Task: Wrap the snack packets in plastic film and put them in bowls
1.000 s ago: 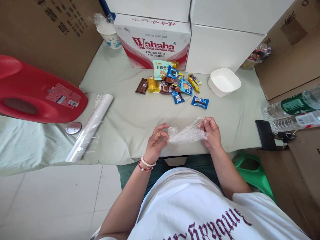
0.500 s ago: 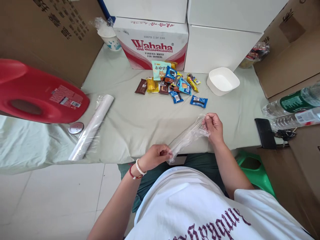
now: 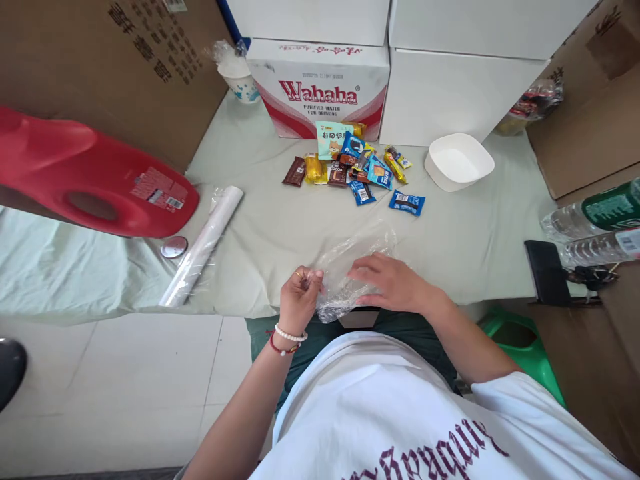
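Observation:
A thin clear plastic bag hangs loosely over the table's front edge, its lower part crumpled. My left hand pinches the bag's left side between thumb and fingers. My right hand is open, fingers apart, over the bag's right part; whether the fingertips touch the plastic I cannot tell. Beyond the hands lies a pile of small wrapped snacks in blue, yellow, brown and pale green. To its right stands a white square bowl with nothing in it.
At the left are a roll of clear plastic, a round tin lid and a large red jug. A Wahaha box and white boxes stand behind. Plastic bottles and a black phone lie at the right.
My right hand has let go of the bag's far end, opened and moved left. The bag, stretched between both hands before, now spreads loosely from my left hand.

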`<state>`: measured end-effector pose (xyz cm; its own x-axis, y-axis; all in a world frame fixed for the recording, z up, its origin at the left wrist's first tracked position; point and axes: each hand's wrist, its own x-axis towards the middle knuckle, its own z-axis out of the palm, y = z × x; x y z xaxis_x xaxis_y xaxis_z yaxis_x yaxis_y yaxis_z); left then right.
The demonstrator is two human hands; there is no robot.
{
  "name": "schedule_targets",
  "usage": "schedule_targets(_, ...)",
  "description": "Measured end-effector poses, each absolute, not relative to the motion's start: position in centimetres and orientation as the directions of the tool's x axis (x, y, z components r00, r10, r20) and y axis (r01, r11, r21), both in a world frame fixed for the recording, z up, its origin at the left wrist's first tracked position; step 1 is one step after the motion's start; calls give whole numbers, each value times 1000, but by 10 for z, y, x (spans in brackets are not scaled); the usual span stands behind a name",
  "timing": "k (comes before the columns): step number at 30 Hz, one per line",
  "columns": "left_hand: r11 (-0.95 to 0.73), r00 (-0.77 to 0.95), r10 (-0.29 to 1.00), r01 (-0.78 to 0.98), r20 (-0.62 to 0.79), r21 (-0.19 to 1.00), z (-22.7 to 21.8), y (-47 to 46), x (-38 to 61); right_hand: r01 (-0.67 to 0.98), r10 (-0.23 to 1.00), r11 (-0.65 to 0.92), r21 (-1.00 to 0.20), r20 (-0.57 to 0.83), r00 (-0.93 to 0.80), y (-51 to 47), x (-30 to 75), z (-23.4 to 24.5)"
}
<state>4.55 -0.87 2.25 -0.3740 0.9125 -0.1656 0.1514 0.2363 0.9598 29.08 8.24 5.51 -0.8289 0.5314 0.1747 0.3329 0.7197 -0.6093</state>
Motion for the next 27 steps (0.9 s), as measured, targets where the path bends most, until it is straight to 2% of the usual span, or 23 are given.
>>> schedule_targets(1,267,-405,897,181,-176,947,22,-4,44,332,472,760,-559,123,-873,81,288,46)
schedule_targets(3,321,-465,868,258,-174,911,20,7,36,362,459,791,-494,87,-884,84,290,24)
schedule_targets(6,383,-538,830,355,-149,853,16,18,22,414,543,763,-496,145,-827,101,306,0)
schedule_targets(9,447,-602,790,435,-116,782,9,19,12,477,642,720,-505,223,-733,114,321,-5)
schedule_targets(10,447,-628,776,485,-56,751,7,17,11,501,674,705,-502,255,-694,115,322,-2)
schedule_targets(12,382,-627,763,636,160,671,5,11,12,530,720,682,-504,333,-609,112,319,7)
schedule_targets(14,234,-488,790,800,372,552,5,7,15,525,738,669,-525,388,-552,105,308,17)
schedule_targets(15,129,-363,833,861,418,492,5,7,17,513,737,667,-539,381,-558,101,301,21)
schedule_targets(16,14,-221,883,895,415,447,6,9,18,503,730,666,-551,343,-591,97,294,23)
schedule_targets(18,-180,39,948,886,317,427,6,16,17,514,702,657,-552,199,-684,94,281,24)
schedule_targets(20,-239,168,967,851,189,468,5,27,11,553,676,652,-519,68,-734,95,274,20)
schedule_targets(21,-226,185,974,841,131,491,4,32,6,558,665,662,-501,47,-746,95,274,17)
schedule_targets(24,-189,222,975,841,-4,507,1,43,-10,485,616,734,-476,164,-771,92,288,12)
schedule_targets(27,-210,258,965,860,-42,464,-2,46,-21,429,567,801,-418,299,-768,72,315,12)
